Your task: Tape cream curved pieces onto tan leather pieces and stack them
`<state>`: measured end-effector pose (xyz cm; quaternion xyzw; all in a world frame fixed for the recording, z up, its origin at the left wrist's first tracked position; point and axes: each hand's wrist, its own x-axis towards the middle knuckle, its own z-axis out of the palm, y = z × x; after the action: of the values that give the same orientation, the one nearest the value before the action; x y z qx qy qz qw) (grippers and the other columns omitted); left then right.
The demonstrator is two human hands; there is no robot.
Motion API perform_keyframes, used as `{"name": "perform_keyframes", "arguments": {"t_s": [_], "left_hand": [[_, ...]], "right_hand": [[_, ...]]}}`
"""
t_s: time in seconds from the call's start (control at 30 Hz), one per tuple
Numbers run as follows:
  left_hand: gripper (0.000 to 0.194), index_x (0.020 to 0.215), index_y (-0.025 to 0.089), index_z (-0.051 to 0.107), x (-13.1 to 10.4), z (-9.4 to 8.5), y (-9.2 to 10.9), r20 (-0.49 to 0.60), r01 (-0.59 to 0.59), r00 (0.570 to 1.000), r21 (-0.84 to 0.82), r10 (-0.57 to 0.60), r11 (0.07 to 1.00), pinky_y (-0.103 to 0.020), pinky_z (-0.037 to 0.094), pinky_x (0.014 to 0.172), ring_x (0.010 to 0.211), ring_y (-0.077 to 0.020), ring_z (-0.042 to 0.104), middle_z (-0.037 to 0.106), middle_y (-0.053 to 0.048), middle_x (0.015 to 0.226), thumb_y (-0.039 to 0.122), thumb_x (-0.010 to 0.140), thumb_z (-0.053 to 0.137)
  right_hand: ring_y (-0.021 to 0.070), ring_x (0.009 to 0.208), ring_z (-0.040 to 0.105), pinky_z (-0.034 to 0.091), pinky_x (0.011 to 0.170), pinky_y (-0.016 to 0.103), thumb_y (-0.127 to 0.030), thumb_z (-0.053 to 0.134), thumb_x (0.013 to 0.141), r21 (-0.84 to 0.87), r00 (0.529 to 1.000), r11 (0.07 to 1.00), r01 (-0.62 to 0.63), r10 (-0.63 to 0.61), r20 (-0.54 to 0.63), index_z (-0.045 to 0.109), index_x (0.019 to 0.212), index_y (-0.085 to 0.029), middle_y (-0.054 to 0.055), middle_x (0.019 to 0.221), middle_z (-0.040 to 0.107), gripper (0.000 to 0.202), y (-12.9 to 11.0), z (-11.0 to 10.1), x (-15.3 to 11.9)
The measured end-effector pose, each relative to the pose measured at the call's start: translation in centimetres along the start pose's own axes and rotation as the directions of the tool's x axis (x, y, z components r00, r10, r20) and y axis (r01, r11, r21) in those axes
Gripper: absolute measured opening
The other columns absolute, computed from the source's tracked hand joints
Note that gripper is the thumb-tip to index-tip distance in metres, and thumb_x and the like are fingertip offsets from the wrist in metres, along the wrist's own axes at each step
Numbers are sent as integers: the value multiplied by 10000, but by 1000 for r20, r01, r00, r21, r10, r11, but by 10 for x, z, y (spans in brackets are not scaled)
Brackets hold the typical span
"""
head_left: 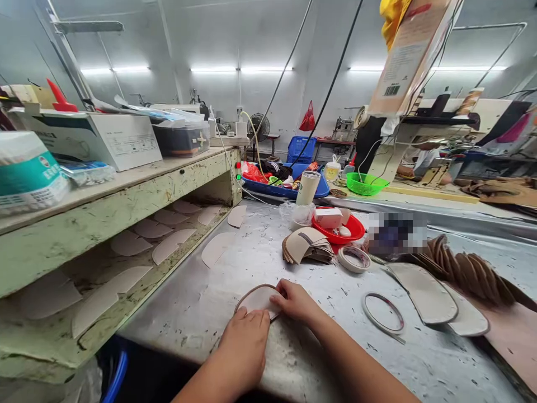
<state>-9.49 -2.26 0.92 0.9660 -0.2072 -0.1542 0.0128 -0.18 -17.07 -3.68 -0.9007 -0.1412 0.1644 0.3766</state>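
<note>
A curved, pale leather-like piece (257, 298) with a raised brown rim lies at the near part of the metal tabletop. My left hand (246, 342) presses on its near left side, fingers close together, thumb and underside of the piece hidden. At the right end of the piece, my right hand (297, 302) is closed, with its thumb on top and its fingers bent around the brown rim. Beyond my hands stands a fanned stack of similar cut pieces (305, 245). Two larger rimmed panels (424, 292) overlap to the right.
Right of my hands lie a thin tape roll (383, 313) and a thicker tape roll (354, 259). Behind are a red tray (356, 226) and a cup (308, 188). Pale cut pieces (112, 296) rest on the low shelf at left. A ruffled brown stack (474, 268) sits far right.
</note>
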Motion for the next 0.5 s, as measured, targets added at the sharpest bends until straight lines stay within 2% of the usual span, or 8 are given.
{"name": "perform_keyframes", "arguments": {"t_s": [0.23, 0.37, 0.5], "left_hand": [[553, 1216, 38, 476, 4, -14, 5, 40, 19, 999, 56, -22, 998, -446, 289, 1031, 1201, -285, 412, 443, -200, 1313, 255, 708, 446], [585, 1253, 26, 429, 9, -19, 8, 74, -26, 997, 101, 18, 995, -464, 254, 1046, 1212, -305, 391, 480, -201, 1271, 295, 735, 457], [665, 1297, -4, 358, 14, -19, 10, 113, -41, 993, 164, 23, 986, -460, 181, 1078, 1263, -330, 326, 417, -242, 1319, 302, 730, 521]], "right_hand": [[140, 667, 510, 278, 538, 226, -324, 570, 753, -119, 1000, 993, -24, 22, -21, 567, 806, -170, 22, 760, 622, 163, -8, 0, -2], [185, 758, 559, 288, 581, 250, -303, 565, 755, -219, 999, 976, -21, 13, -37, 579, 872, -159, 76, 860, 652, 186, -14, 3, -4], [227, 802, 591, 315, 603, 271, -325, 551, 768, -285, 999, 958, -20, 11, -31, 562, 956, -159, 108, 899, 659, 251, -19, 1, -7]]}}
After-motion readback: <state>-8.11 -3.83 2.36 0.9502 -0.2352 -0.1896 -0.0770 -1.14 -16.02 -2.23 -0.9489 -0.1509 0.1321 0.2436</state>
